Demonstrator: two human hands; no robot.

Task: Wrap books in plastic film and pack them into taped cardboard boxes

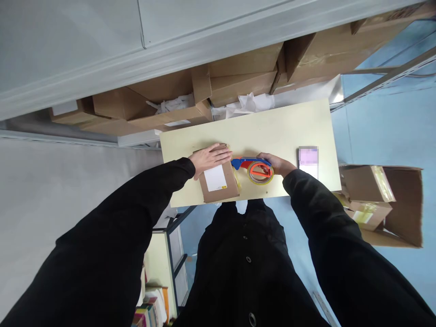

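Note:
A small brown cardboard box [225, 193] with a white label [215, 178] lies on the cream tabletop [272, 127], close to its front edge. My left hand [211, 157] rests flat across the upper part of the box, fingers stretched toward the right. In my right hand [274, 163] is a blue and orange tape dispenser [260, 171], its blue head pointing left at the box's right side. Yellowish tape shows along that side of the box; whether it still joins the dispenser's roll I cannot tell.
To the right on the table lies a phone [308, 162]. Large cardboard boxes [245, 79] and white paper [250, 103] fill the shelf behind. An open carton [407, 204] holding smaller boxes stands on the floor at right. Books [151, 309] sit on a lower-left shelf.

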